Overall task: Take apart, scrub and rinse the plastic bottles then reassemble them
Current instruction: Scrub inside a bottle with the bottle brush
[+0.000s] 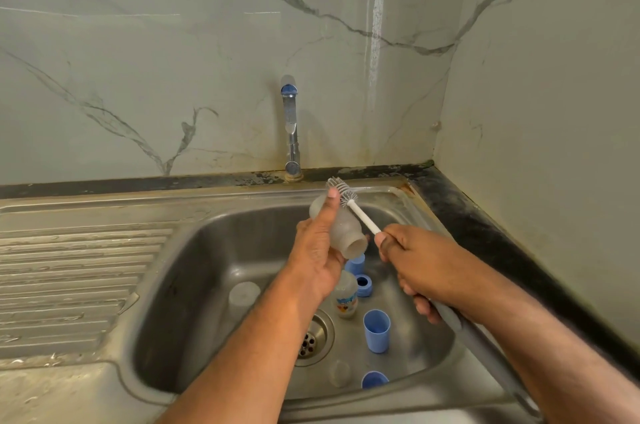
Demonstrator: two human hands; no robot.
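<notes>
Marble-look wall panels meet in a corner behind a steel sink (194,250), whose ribbed drainboard lies far left of the hands. Over the basin, the left hand (317,257) grips a frosted plastic bottle (343,228), thumb stretched along its side, the open mouth tilted toward the right hand (420,262). This hand is closed around the brush (360,214) handle; the white stem passes just beside the bottle and the gray bristle head sits beyond the thumb tip. Below the hands lie a second bottle (346,299), 2 blue cups (376,330) and a blue ring (363,285). Free basin floor remains left of the left wrist, around a clear cap (244,295).
</notes>
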